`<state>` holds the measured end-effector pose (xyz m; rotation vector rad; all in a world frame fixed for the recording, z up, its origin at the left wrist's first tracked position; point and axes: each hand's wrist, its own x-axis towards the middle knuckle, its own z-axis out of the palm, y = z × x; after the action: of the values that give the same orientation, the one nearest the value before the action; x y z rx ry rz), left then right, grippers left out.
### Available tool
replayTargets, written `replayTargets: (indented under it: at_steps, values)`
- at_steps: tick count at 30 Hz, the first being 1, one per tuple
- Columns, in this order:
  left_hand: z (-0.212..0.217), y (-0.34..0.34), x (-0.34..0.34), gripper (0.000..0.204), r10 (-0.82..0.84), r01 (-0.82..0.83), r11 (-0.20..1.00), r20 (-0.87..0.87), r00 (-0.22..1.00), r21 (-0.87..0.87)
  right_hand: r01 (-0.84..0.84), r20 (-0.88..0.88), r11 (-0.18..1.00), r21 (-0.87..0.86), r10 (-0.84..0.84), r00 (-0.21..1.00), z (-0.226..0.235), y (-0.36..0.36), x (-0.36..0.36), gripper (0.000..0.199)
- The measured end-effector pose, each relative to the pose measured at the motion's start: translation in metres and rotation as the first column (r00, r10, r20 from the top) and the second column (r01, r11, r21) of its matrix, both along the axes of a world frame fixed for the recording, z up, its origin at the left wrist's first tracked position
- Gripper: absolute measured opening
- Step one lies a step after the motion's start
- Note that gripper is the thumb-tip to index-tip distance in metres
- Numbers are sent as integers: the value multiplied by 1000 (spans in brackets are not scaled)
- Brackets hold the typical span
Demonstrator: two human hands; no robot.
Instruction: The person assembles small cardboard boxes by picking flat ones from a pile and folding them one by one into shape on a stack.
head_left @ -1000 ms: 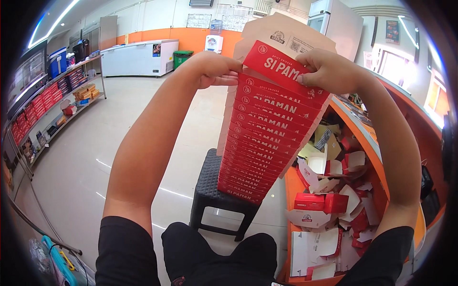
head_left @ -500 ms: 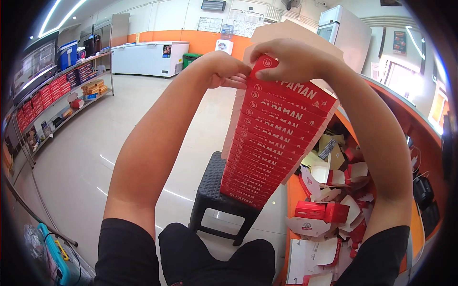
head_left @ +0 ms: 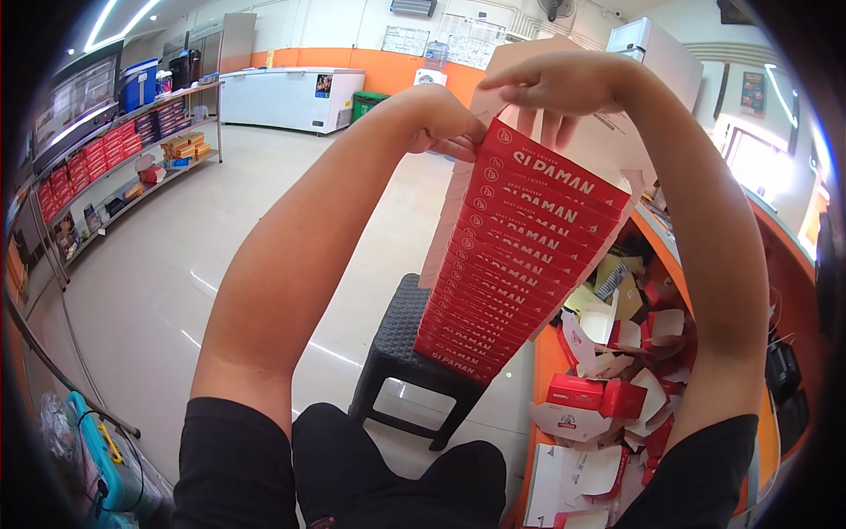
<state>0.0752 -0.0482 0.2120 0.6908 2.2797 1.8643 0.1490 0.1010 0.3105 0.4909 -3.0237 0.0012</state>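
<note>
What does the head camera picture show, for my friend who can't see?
Two hands, left hand and right hand, hold the top of a tall stack of red boxes standing on a black stool. Loose boxes lie jumbled on an orange counter to the right.

Bright ceiling strip lights; floor glare; window blown out right; fisheye bending, dark rim.

A shop: stocked shelves, a chest freezer and an orange counter.
</note>
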Motion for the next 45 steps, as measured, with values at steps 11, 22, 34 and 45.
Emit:
replayTargets:
  at_steps: [11,22,34,45]
  values:
    - [14,5,-22,29,-57,48,969,-30,998,-244,-283,-375,901,328,399,837,-37,43,-83,13]
    - [10,13,-33,25,-96,53,957,-140,986,-285,-251,-295,930,269,328,898,-30,36,-71,14]
    - [13,26,-53,25,-88,-180,836,-450,889,-519,-63,-232,904,422,176,957,-32,23,-78,21]
    - [8,27,-48,25,-34,-127,909,-372,927,-397,-260,-100,962,-83,252,963,-28,63,-44,48]
